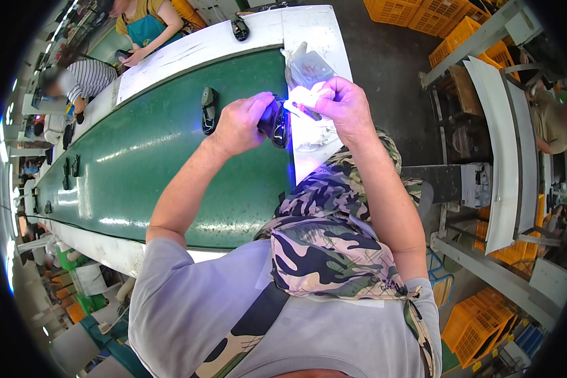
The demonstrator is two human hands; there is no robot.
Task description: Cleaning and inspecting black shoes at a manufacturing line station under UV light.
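At the green conveyor belt's (157, 157) right edge, the left hand (238, 123) grips a black part (276, 123); the right hand's (343, 104) fingers pinch a glowing tool (299, 107), apparently mid-inspection, demanding steadiness.

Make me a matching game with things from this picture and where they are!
Things:
1. small black part with a blue glow
2. black oblong part
3. orange plastic crates
4. clear plastic bag

Places:
A. on the floor, lower right
B. lying alone on the green conveyor belt
C. on the white belt edge behind the hands
D. in the left hand

Pairs: 1-D, 2-B, 3-A, 4-C
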